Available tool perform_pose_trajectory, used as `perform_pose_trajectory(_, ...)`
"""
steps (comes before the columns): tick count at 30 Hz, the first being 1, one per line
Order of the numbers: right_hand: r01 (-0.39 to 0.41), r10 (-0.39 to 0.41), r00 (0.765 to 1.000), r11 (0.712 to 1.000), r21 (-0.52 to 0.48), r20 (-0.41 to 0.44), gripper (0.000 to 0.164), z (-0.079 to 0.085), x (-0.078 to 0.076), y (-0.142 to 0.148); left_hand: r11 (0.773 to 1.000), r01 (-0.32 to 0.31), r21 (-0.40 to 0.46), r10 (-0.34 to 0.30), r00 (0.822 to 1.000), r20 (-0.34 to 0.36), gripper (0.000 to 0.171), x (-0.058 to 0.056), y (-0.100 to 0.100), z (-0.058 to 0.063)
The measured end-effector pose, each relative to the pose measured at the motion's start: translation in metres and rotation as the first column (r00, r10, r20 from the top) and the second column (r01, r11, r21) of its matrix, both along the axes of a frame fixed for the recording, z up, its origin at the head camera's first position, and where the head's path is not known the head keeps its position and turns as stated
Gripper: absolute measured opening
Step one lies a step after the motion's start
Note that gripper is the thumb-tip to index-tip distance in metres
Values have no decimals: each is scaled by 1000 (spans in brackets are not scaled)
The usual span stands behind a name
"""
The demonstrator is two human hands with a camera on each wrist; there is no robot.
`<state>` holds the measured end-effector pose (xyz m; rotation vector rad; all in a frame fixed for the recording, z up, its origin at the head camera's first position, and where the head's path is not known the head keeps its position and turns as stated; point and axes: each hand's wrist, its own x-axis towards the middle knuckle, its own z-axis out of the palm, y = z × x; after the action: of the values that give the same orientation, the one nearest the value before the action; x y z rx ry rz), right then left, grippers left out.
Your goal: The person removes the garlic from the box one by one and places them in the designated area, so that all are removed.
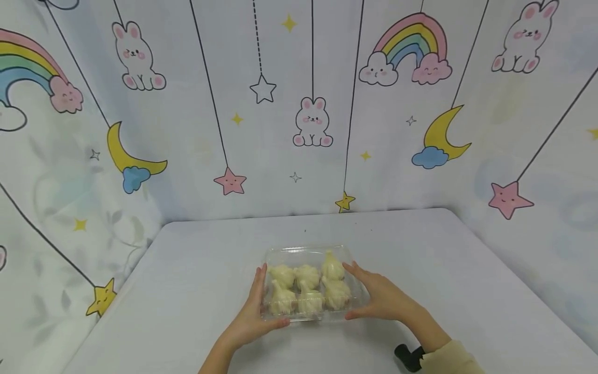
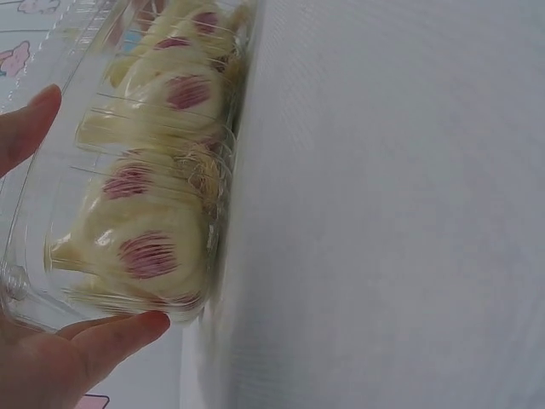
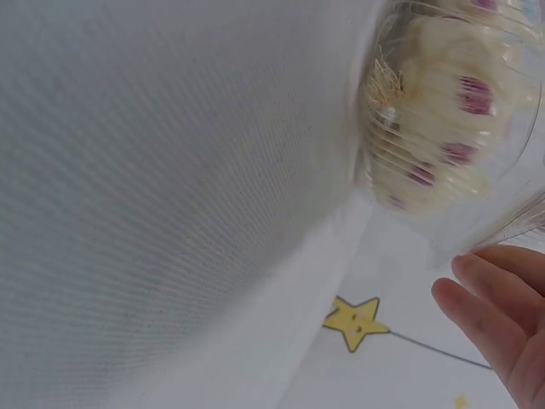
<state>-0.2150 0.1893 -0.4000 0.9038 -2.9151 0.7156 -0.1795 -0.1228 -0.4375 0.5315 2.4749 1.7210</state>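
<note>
A clear plastic clamshell box [image 1: 306,255] of garlic bulbs [image 1: 310,301] sits on the white table, lid down over them. Through its wall in the left wrist view, the bulbs [image 2: 149,254] look pale with purple patches and fine roots. My left hand [image 1: 254,314] holds the box's left end, thumb along the front edge and fingers up the side. At the right end my right hand [image 1: 380,296] spans the box, fingertips near the back corner and thumb at the front corner. In the right wrist view its fingers [image 3: 490,298] lie by the lid's rim.
The white table [image 1: 205,270] stretches around the box. A patterned cloth [image 1: 280,156] with rabbits, stars and moons hangs behind and at both sides. A black object [image 1: 408,357] sits beside the cream right sleeve [image 1: 450,358].
</note>
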Motion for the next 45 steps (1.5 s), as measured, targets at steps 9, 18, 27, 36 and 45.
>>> perform_pose_trajectory(9, -39, 39, 999, 999, -29, 16, 95, 3, 2, 2, 996, 56, -65, -59, 997, -41, 112, 1, -1, 6)
perform_pose_trajectory(18, -21, 23, 998, 999, -35, 57, 89, -2, 4, 2, 996, 51, -77, -54, 998, -44, 111, 0, -1, 4)
perform_pose_trajectory(27, -15, 19, 997, 998, -56, 74, 87, 0, 8, 1, 999, 31, -43, -32, 999, -24, 112, 2, -1, 4)
perform_pose_trajectory(36, 0, 4, 998, 998, -55, 67, 85, 0, 10, -1, 999, 7, -35, -8, 1000, -24, 115, 2, 0, 3)
perform_pose_trajectory(45, -16, 20, 999, 996, -87, 47, 80, 3, 10, -1, 997, -43, -61, 38, 996, -77, 110, 1, 1, 2)
